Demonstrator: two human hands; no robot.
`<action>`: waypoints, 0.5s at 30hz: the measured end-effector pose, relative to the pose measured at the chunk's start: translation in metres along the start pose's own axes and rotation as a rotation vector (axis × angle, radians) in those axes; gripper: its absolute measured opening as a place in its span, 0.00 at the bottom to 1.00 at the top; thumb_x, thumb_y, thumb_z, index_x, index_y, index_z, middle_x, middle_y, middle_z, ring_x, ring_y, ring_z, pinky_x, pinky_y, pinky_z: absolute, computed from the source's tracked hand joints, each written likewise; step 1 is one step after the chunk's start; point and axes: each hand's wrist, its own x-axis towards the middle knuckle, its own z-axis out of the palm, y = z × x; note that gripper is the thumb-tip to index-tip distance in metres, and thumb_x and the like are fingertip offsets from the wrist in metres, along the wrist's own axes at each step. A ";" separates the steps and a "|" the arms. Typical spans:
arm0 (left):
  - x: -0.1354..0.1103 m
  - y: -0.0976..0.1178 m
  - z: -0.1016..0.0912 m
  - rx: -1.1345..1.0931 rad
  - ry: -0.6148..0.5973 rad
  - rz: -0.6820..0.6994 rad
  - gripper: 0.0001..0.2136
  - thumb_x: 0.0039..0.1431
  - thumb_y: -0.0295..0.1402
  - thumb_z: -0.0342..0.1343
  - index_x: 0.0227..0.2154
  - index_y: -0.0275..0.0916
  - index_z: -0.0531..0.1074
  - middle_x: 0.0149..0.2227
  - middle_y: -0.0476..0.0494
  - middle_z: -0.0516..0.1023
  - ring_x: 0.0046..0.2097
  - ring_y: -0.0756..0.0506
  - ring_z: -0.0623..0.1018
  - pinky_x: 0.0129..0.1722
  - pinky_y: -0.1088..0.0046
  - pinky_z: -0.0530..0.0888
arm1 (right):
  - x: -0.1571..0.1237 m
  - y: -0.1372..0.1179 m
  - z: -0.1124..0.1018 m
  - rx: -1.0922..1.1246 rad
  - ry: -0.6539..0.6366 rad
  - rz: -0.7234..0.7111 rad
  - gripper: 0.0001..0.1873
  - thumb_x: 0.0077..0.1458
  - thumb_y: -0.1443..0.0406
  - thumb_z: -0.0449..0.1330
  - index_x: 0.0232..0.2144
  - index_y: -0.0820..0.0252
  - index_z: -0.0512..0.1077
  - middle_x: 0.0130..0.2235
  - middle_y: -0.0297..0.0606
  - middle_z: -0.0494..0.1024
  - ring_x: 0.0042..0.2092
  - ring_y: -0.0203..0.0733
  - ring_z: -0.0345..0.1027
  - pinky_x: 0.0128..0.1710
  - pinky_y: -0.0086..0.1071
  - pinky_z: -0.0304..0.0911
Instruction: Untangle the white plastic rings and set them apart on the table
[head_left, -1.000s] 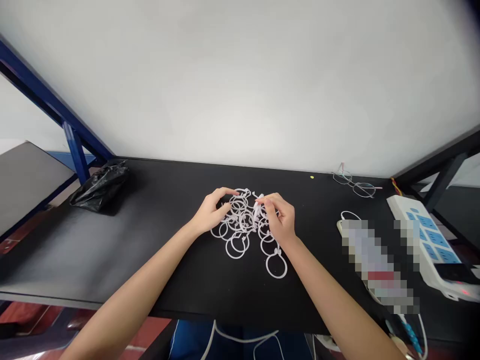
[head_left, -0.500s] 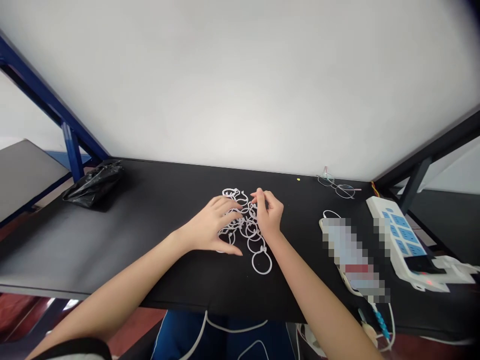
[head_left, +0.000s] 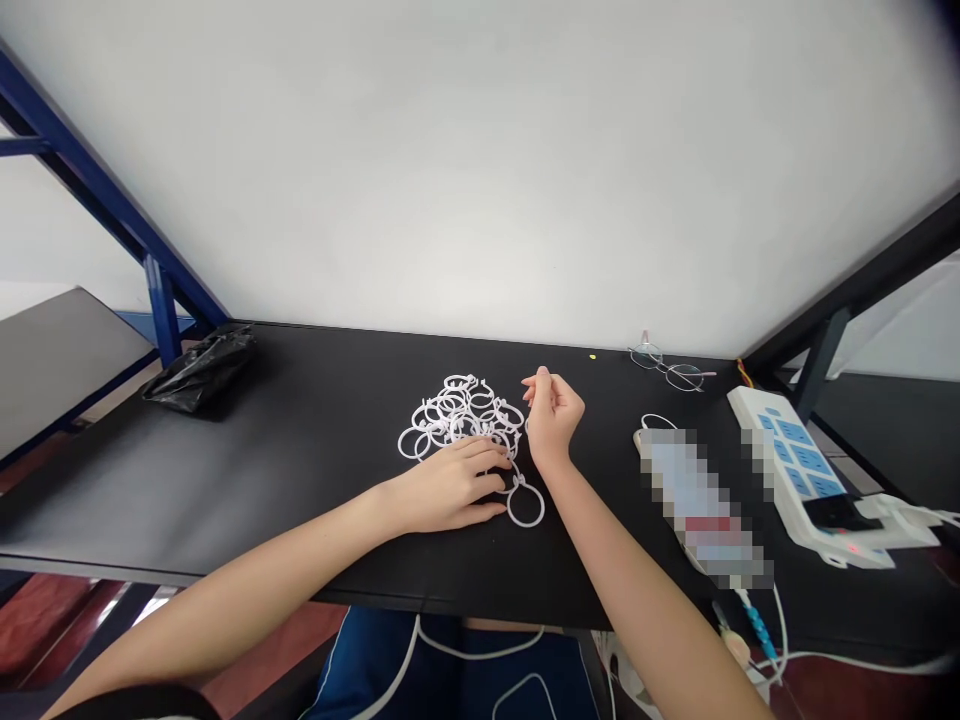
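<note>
Item: heap of white plastic rings (head_left: 459,415) on black table (head_left: 300,470), both hands present.

Left hand (head_left: 450,490) lay flat, fingers loose and gripping nothing, resting on the near edge of the heap beside a single ring (head_left: 525,503). Right hand (head_left: 553,415) was raised just right of the heap, fingers curled in a pinch; whether they held anything could not be told. Also logged: black bag (head_left: 199,370), spectacles (head_left: 671,368), power strip (head_left: 806,470).
</note>
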 end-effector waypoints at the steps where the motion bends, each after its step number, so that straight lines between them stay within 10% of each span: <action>1: -0.001 -0.002 0.000 0.006 0.003 -0.019 0.09 0.64 0.36 0.53 0.37 0.38 0.76 0.49 0.36 0.77 0.56 0.39 0.72 0.60 0.56 0.67 | -0.001 -0.001 0.000 -0.005 -0.017 -0.004 0.23 0.61 0.54 0.53 0.20 0.60 0.70 0.18 0.31 0.66 0.20 0.33 0.60 0.23 0.28 0.56; 15: 0.004 -0.002 0.002 0.090 0.075 0.016 0.10 0.65 0.35 0.51 0.41 0.36 0.75 0.46 0.38 0.78 0.53 0.40 0.74 0.58 0.58 0.66 | -0.004 0.002 0.001 -0.024 -0.106 -0.066 0.22 0.61 0.55 0.54 0.20 0.60 0.70 0.17 0.30 0.66 0.20 0.32 0.60 0.22 0.28 0.56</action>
